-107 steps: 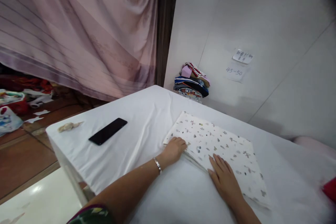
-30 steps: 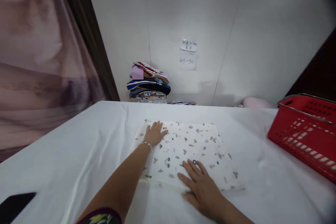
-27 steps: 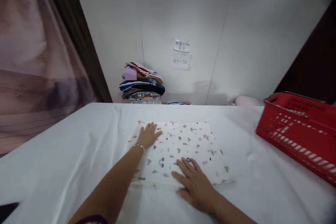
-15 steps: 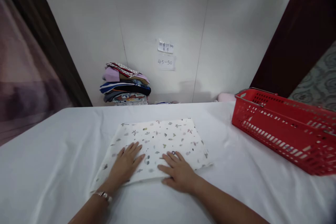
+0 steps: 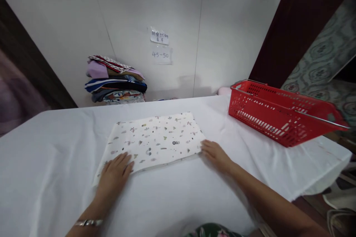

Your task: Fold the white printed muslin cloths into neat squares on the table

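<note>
A folded white cloth with small printed figures (image 5: pixel 155 139) lies flat on the white-covered table (image 5: pixel 178 192). My left hand (image 5: pixel 114 172) rests palm down on the cloth's near left corner, fingers stretched out. My right hand (image 5: pixel 215 153) lies at the cloth's near right corner, fingers flat against its edge. Neither hand holds anything.
A red plastic basket (image 5: pixel 278 113) stands on the table's right side. A stack of folded clothes (image 5: pixel 115 85) sits at the back against the white wall, below two paper notes (image 5: pixel 160 46). The table's right edge drops off by a dark door.
Both hands have slid apart along the cloth's near edge, left to the left corner, right to the right corner. The view has turned to the right, showing more of the basket.
</note>
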Available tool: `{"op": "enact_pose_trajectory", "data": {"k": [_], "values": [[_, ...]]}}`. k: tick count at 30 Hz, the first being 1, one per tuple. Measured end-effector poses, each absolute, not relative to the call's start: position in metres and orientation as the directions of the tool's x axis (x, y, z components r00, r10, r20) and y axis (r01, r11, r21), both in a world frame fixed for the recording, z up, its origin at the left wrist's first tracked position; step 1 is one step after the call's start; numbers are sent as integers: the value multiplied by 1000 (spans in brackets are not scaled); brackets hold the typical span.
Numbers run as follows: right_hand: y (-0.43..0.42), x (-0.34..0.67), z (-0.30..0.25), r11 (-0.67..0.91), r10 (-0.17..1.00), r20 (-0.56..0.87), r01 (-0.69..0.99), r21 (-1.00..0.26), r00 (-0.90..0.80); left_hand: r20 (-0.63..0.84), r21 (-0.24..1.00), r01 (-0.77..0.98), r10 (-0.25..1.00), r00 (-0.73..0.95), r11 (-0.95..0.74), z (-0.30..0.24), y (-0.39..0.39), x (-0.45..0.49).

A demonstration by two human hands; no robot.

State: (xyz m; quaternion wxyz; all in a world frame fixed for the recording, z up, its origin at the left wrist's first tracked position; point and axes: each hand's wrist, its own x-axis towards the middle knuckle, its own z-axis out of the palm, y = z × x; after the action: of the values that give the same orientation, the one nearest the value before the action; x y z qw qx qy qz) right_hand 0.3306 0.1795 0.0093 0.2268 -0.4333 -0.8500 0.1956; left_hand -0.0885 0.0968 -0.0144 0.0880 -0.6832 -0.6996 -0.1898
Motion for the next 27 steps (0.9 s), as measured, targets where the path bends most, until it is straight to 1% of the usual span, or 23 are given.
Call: {"op": "enact_pose_trajectory", "data": {"k": [1, 2, 3, 4, 5, 6, 7, 10, 13, 17, 20, 23, 27], "values": [[183, 340, 9, 426, 901, 237, 633, -647, -364, 385, 172, 985, 921, -64, -4, -9, 102, -78], [186, 347, 8, 277, 960, 198, 579, -767, -197, 383, 200, 979, 923, -34, -47, -3, 108, -63], [191, 352, 8, 128, 992, 111, 497, -858, -63, 374, 231, 967, 927, 16, -110, 4, 115, -45], [196, 354, 8, -4, 1000, 5, 412, -911, 20, 368, 262, 952, 928, 50, -155, 11, 122, -23], [201, 354, 9, -106, 994, -93, 346, -932, 54, 355, 288, 936, 930, 92, -202, 18, 130, 1], [205, 353, 10, -174, 985, -166, 308, -935, 50, 334, 310, 916, 931, 148, -257, 24, 136, 26], [210, 350, 11, -209, 977, -210, 294, -933, 29, 314, 324, 894, 927, 206, -308, 28, 143, 51], [218, 341, 12, -259, 957, -285, 277, -925, -54, 297, 343, 834, 892, 341, -433, 30, 159, 117], [217, 337, 11, -267, 944, -303, 243, -932, -126, 262, 340, 831, 893, 366, -440, 24, 172, 160], [211, 343, 6, -248, 947, -273, 156, -956, -170, 254, 327, 871, 922, 292, -366, 14, 185, 181], [210, 349, 4, -260, 932, -282, 125, -958, -226, 263, 374, 865, 932, 248, -335, 11, 188, 183], [210, 351, 6, -293, 909, -323, 147, -945, -263, 271, 426, 844, 936, 224, -325, 9, 188, 183], [208, 349, 12, -338, 897, -379, 198, -920, -228, 258, 475, 835, 951, 168, -277, 10, 189, 185]]}}
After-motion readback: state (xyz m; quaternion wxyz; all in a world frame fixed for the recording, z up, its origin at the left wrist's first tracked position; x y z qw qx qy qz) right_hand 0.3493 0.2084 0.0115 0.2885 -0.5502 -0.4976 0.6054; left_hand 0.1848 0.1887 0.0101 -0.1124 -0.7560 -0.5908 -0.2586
